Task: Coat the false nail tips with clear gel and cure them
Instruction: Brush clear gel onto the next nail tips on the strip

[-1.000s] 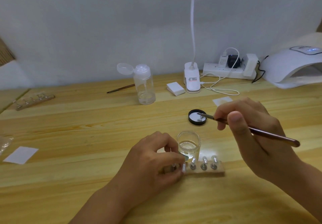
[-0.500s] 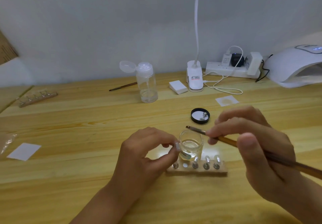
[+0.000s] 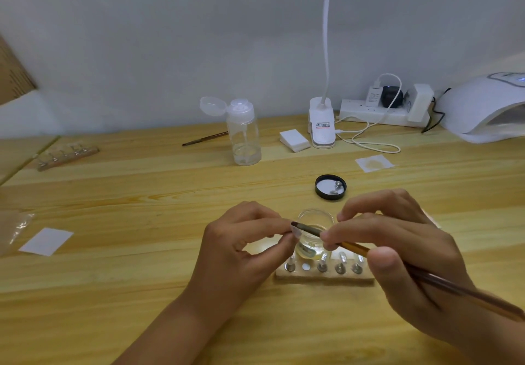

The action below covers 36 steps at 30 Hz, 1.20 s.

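Coating: brush at nail tip.
Obs: left hand pinches the clear nail tip (thumb and forefinger); right hand grips the brush, bristles touching it, gel jar between both hands.

Brown brush, black lid

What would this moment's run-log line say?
phase: gel coating | left hand: pinches clear false nail tip | right hand: holds brown wooden-handled brush, bristles at that tip | clear glass jar: open, behind wooden tip holder
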Available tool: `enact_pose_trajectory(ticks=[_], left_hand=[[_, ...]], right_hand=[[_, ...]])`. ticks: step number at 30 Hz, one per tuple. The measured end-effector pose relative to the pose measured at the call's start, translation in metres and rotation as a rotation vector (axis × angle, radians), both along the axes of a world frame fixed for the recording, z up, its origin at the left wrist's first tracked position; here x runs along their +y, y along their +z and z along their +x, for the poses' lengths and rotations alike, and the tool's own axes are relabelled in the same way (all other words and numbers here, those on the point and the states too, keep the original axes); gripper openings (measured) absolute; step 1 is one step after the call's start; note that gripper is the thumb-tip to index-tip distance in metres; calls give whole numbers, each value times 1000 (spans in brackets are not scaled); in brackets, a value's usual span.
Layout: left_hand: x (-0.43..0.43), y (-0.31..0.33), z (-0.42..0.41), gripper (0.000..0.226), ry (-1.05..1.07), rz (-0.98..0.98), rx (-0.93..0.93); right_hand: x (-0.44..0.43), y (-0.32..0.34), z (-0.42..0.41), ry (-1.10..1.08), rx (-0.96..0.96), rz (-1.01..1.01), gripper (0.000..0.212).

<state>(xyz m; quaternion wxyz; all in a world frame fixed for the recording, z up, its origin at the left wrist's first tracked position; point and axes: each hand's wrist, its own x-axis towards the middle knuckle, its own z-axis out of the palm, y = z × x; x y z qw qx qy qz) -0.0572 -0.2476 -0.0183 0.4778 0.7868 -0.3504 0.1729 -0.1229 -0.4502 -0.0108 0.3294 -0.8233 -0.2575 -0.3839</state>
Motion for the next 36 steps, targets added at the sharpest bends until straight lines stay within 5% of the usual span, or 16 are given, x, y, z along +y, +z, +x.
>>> enact_pose_trajectory(ticks=[36], left_hand=[[0, 0, -2, 13, 33, 16, 1]], right_hand=[[-1, -2, -1, 21, 6, 84, 59]])
